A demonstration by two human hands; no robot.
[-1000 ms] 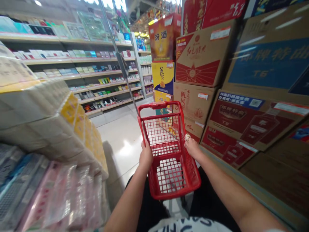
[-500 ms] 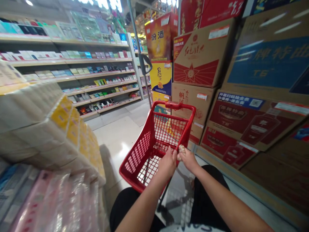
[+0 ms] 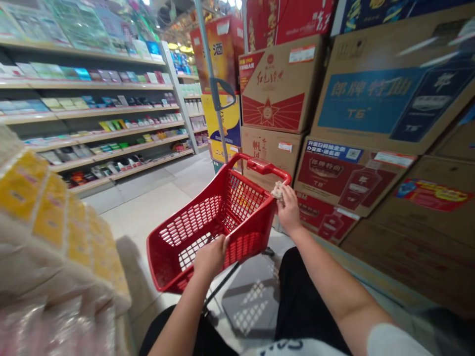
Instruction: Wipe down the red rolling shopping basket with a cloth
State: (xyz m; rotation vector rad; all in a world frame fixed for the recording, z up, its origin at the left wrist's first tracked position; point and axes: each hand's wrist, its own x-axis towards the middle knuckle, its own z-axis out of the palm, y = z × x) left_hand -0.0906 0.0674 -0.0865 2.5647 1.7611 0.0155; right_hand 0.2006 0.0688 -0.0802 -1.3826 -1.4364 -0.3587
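Note:
A red plastic shopping cart (image 3: 241,247) with lattice sides stands in front of me on a dark wheeled frame. My left hand (image 3: 211,257) is closed on the near rim of its basket, thumb along the edge. A crumpled pale cloth (image 3: 277,191) is bunched in the fingers of my right hand (image 3: 289,207). That hand presses the cloth to the rim at the handle end, close to the red handle (image 3: 261,166). Through the lattice the basket floor shows, with no goods visible on it.
Stacked liquor cartons (image 3: 272,89) rise along the right side. On the left is a pile of wrapped yellow and white packs (image 3: 63,207). Shelves of small goods (image 3: 111,123) line the back left. A metal pole with a grey handle (image 3: 222,94) stands behind the cart.
My hands have moved apart: the left slid toward the front along the rim, the right with the cloth went up toward the handle. The cart has turned and sits further left in view.

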